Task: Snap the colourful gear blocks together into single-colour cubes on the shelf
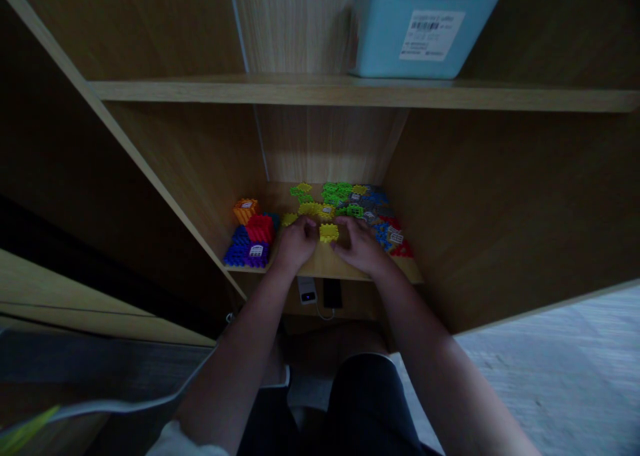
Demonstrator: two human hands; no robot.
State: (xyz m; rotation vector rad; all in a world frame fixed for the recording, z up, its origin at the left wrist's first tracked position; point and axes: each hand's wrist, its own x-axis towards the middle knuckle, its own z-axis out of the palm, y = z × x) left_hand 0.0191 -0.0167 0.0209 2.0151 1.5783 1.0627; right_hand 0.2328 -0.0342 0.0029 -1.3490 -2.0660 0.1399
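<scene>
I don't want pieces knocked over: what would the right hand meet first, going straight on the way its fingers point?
For the right hand, most likely the small yellow, notch-edged plastic piece just ahead of it; depth, and whether they already touch, is unclear from this view.

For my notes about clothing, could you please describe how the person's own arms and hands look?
The left hand and right hand are bare, with no gloves or watch visible. Both forearms are uncovered. A pale sleeve shows low on the left side; none shows on the right.
</scene>
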